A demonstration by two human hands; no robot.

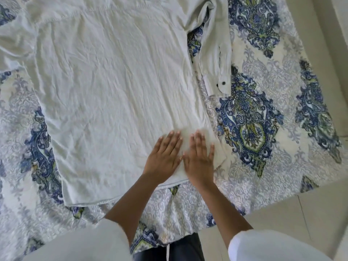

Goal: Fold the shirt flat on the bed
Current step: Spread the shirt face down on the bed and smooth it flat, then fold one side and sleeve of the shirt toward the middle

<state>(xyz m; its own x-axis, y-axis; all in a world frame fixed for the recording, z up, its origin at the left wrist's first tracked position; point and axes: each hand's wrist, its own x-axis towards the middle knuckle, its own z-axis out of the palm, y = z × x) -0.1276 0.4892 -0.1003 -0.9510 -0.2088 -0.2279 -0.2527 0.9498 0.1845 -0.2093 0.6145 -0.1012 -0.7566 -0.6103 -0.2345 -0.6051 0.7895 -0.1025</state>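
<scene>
A pale, creased white shirt (113, 87) lies spread back-up on the patterned bed, hem toward me. Its right sleeve (216, 53) lies alongside the body, the cuff with a dark button at its end. The left sleeve (15, 40) is bunched at the far left edge of view. My left hand (163, 159) and my right hand (200, 159) rest flat, side by side, palms down on the shirt's near right corner by the hem. Fingers of both are extended and hold nothing.
A bedspread (263, 119) with blue and green paisley print covers the bed. The bed's edge runs along the lower right, with pale floor tiles (291, 213) beyond. My white sleeves and dark trousers show at the bottom.
</scene>
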